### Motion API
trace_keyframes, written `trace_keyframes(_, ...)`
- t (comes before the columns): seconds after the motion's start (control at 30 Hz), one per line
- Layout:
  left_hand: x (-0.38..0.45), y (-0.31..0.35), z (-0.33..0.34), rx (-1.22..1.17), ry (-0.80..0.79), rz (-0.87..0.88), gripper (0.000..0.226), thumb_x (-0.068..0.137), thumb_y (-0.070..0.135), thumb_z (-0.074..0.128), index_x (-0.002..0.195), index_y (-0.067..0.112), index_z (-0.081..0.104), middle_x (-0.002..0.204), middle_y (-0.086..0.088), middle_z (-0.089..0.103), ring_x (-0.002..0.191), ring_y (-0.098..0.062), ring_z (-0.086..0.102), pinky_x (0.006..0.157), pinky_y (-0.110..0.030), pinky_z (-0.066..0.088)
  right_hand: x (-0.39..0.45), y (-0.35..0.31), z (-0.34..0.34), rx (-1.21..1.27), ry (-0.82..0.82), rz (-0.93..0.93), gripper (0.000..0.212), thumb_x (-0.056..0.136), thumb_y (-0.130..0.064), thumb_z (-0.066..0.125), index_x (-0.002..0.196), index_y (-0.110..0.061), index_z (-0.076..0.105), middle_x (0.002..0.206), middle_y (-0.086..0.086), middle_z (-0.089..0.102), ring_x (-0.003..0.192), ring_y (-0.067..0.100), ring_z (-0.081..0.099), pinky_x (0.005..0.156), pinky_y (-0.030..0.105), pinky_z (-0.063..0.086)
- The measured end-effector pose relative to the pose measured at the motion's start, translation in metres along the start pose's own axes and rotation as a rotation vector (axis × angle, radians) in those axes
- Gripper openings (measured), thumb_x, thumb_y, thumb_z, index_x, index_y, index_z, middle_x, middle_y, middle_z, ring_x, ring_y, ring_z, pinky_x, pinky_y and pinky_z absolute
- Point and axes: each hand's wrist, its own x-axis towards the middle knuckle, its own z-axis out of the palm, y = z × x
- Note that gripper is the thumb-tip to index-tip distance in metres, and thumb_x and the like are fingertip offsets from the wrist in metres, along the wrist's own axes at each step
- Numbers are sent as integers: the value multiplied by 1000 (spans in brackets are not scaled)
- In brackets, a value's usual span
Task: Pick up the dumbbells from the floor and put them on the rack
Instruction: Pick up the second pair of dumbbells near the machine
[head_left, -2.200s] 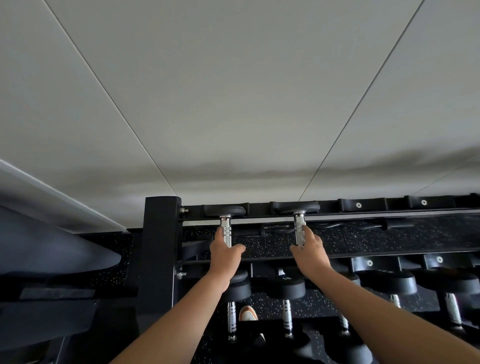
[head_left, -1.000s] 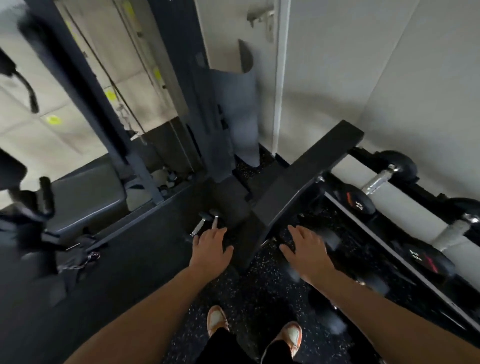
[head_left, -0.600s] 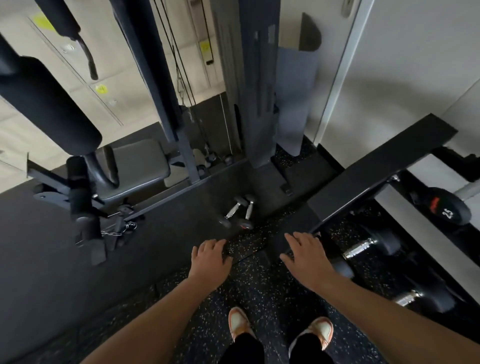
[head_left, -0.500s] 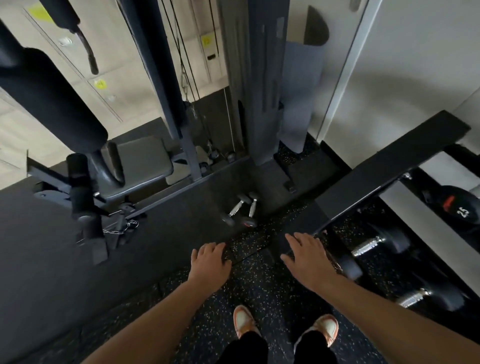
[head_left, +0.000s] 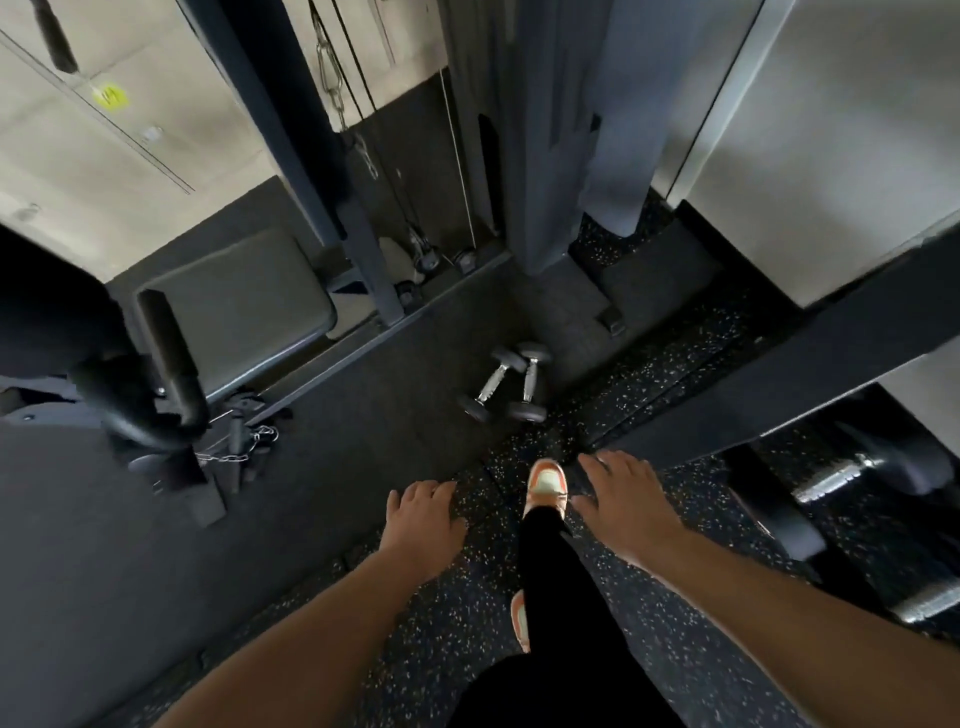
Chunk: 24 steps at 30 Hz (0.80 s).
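- Dark rubber floor (head_left: 426, 649) with tiny pale specks, spread under everything.
- Big grey cable machine (head_left: 540, 135) at the top middle, with a chain (head_left: 332, 78) hanging by its left post.
- Black rack (head_left: 810, 374) on the right, with a thick slanted bar running up to the right edge.
- Grey padded seat (head_left: 234, 306) on the left, by the machine's frame.
- Blurry dumbbell on the rack (head_left: 857, 467), low on the right, under the slanted bar.
- Black trouser leg (head_left: 545, 566) stepping forward, between the two arms.
- Right hand (head_left: 623, 499) held out flat, palm down, fingers loose and spread, holding nothing, close to the low end of the rack's bar.
- Left hand (head_left: 421, 525) held out the same way, palm down, fingers loose, holding nothing.
- Two small dumbbells (head_left: 506, 384) lying on the floor side by side, ends touching, silver handles and black ends, ahead of both hands and well apart from them, just left of the rack's foot.
- Orange and white shoe (head_left: 546, 486) on the front foot, between the hands, pointing at the small dumbbells.
- Second shoe (head_left: 519, 618) further back, only partly seen beside the leg.
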Motion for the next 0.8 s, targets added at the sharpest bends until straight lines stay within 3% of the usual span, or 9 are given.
trace_keyframes(0.23, 150, -14, 0, -9, -66, -49, 60, 88, 39, 44, 145, 20, 37, 148, -4, 42, 139, -26, 31, 117, -52, 14, 156, 16, 32, -86, -116, -17, 61, 97, -49, 38, 149, -17, 29, 152, 14, 36, 139, 33, 28, 115, 51, 19)
trace_keyframes(0.47, 332, -12, 26, 31, 54, 90, 60, 90, 37, 44, 145, 18, 35, 148, -7, 42, 138, -26, 31, 116, -47, 17, 297, 33, 84, -90, -94, 17, 62, 98, -49, 37, 151, -17, 25, 155, 16, 30, 143, 34, 22, 117, 51, 19)
trace_keyframes(0.67, 473, -27, 103, 217, 45, 277, 59, 88, 42, 41, 142, 21, 35, 143, -10, 44, 132, -30, 38, 114, -54, 19, 419, 42, 178, -57, -60, 12, 59, 98, -47, 39, 150, -22, 28, 155, 16, 28, 143, 36, 19, 116, 52, 18)
trace_keyframes(0.8, 544, -42, 169, 285, 24, 294, 57, 90, 43, 44, 141, 19, 35, 139, -11, 46, 128, -31, 39, 113, -54, 22, 487, 53, 253, -51, -74, 79, 55, 98, -46, 41, 147, -23, 33, 154, 18, 29, 141, 38, 22, 115, 50, 22)
